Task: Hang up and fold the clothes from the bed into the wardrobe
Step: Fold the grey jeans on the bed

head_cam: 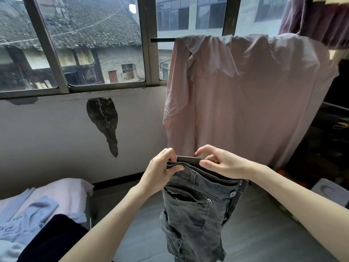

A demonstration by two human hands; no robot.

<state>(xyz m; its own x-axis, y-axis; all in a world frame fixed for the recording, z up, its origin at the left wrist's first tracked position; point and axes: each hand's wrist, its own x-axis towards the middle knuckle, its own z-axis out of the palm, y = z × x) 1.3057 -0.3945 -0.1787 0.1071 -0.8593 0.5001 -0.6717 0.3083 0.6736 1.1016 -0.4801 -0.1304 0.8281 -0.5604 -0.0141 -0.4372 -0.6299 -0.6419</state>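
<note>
Both hands are pinching the waistband of a pair of grey jeans (194, 214): the left hand (162, 171) is nipping the left end between thumb and curled fingers, and the right hand (219, 163) is holding the right part with its thumb pressing on the near face and its fingers curling over the far edge. The jeans are hanging down from this grip in mid-air over the grey floor (255, 233), front pocket and button facing the camera. Just beyond the hands a pink sheet (245, 95) is draping over a dark rail (163, 39) in front of the window (90, 44). At near left the bed (71, 188) is carrying a light blue garment (32, 220) and a dark garment (54, 241).
</note>
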